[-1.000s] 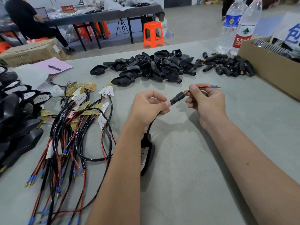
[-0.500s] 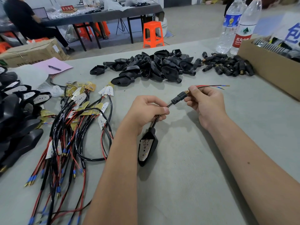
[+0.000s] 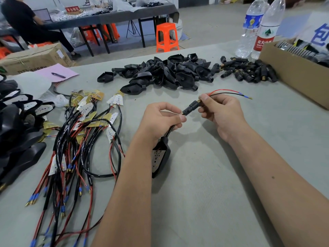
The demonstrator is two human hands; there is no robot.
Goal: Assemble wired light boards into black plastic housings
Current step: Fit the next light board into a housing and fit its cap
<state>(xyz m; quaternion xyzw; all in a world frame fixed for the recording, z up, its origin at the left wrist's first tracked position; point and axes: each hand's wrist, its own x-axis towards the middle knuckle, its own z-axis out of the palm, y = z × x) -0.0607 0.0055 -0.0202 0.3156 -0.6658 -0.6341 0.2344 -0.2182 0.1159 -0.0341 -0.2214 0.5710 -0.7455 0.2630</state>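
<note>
My left hand [image 3: 160, 120] pinches the black cable just above a black housing [image 3: 160, 157] that hangs below it with a white light board inside. My right hand [image 3: 220, 111] grips a small black connector sleeve [image 3: 191, 107] threaded on the same cable. The red and black wire ends [image 3: 231, 92] stick out to the right past my right thumb. A pile of empty black housings [image 3: 165, 72] lies at the table's far middle. Wired light boards [image 3: 85, 125] lie in a tangle on the left.
Black connector sleeves [image 3: 249, 71] are heaped at the far right beside two water bottles [image 3: 256, 27] and a cardboard box [image 3: 293, 73]. Finished housings [image 3: 16, 125] are stacked at the left edge. A pink sheet with a pen [image 3: 57, 74] lies at the back left. A person sits at a far table.
The sleeve has slid further down the cable toward my left hand, leaving more wire sticking out to the right. The housing has risen and turned, its board side now showing.
</note>
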